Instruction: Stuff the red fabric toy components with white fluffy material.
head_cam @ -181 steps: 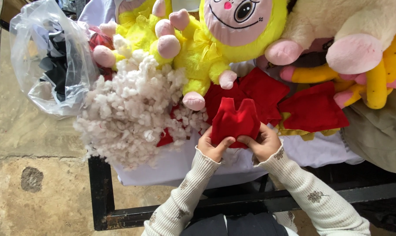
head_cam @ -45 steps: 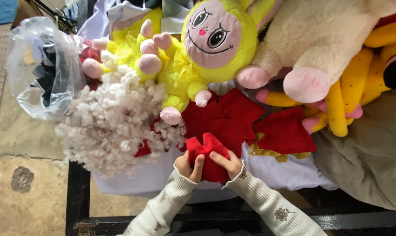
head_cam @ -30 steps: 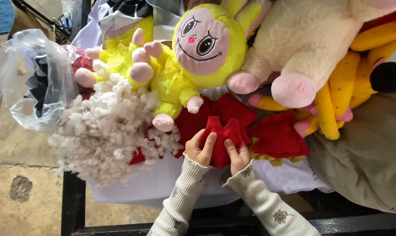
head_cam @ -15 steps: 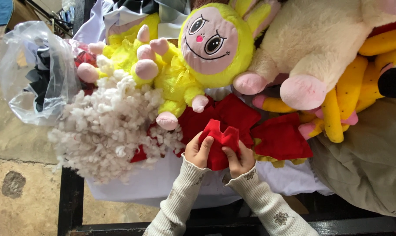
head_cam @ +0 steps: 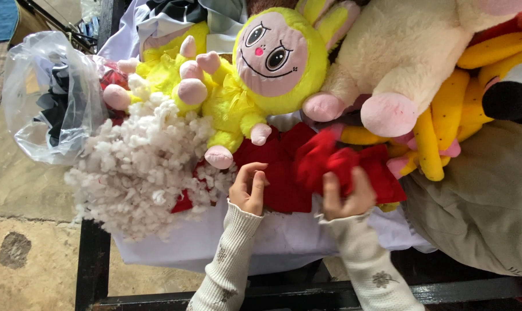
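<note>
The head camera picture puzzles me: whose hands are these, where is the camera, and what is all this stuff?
There is no machine here. A person wears a camera on the head, so you look down at their own two bare hands in cream knitted sleeves. The right hand grips a small piece of red fabric. The left hand is open, fingers curled, holding nothing, beside more red fabric pieces spread on a white cloth. To the left lies a heap of white stuffing and a clear plastic bag. Further back lie soft toys: a yellow doll with a pink face and a large cream plush animal.
</note>
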